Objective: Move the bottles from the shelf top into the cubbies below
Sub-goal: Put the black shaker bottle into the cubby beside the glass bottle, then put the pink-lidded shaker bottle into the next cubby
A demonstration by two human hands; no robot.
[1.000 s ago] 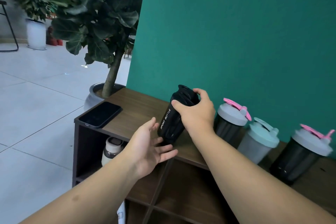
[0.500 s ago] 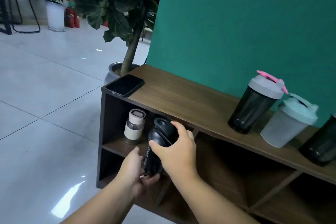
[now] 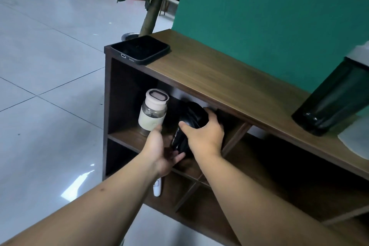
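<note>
A black sport bottle (image 3: 186,126) is tilted at the mouth of the upper left cubby of the brown wooden shelf (image 3: 235,90). My right hand (image 3: 205,138) grips it around the upper body below the lid. My left hand (image 3: 159,150) cups its bottom with fingers spread under it. A cream-capped glass bottle (image 3: 152,112) stands upright in the same cubby, just to the left. On the shelf top at the right edge stands a dark shaker bottle (image 3: 331,100), with a pale frosted one (image 3: 355,140) partly cut off beside it.
A black phone (image 3: 140,49) lies on the shelf top's left corner. A small white object (image 3: 157,186) lies in the lower left cubby. A potted plant trunk (image 3: 151,8) rises behind the shelf. A green wall backs the shelf; tiled floor spreads to the left.
Both hands have carried the black bottle down from the shelf top and further into the upper left cubby. The view has dropped and moved closer to the shelf.
</note>
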